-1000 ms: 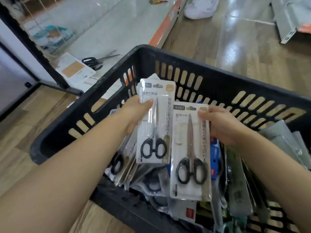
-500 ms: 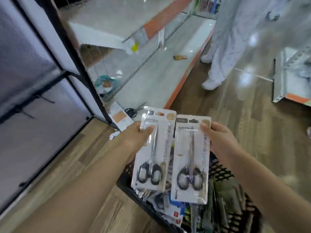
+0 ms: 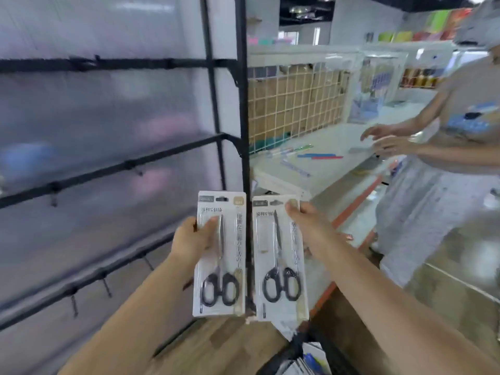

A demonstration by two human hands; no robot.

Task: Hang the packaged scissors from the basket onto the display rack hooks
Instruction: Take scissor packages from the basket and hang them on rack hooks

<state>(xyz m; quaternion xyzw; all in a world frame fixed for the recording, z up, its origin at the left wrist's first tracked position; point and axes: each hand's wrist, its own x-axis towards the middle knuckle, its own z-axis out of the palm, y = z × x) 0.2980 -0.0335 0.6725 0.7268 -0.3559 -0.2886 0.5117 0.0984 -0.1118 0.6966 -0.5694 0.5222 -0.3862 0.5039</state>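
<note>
In the head view, the left hand (image 3: 190,239) pinches one scissors pack (image 3: 220,255) by its upper left edge, and the right hand (image 3: 308,226) grips a second scissors pack (image 3: 280,258) near its top. Both packs are upright, side by side before the black display rack (image 3: 242,104), whose hooks (image 3: 105,286) are at lower left.

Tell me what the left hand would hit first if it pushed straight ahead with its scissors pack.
Probably the black metal rack bar with its small hooks; depth is unclear. The left hand grips the white scissors pack.

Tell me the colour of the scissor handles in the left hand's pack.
Black handles, in the white carded scissors pack; the head view shows them.
</note>
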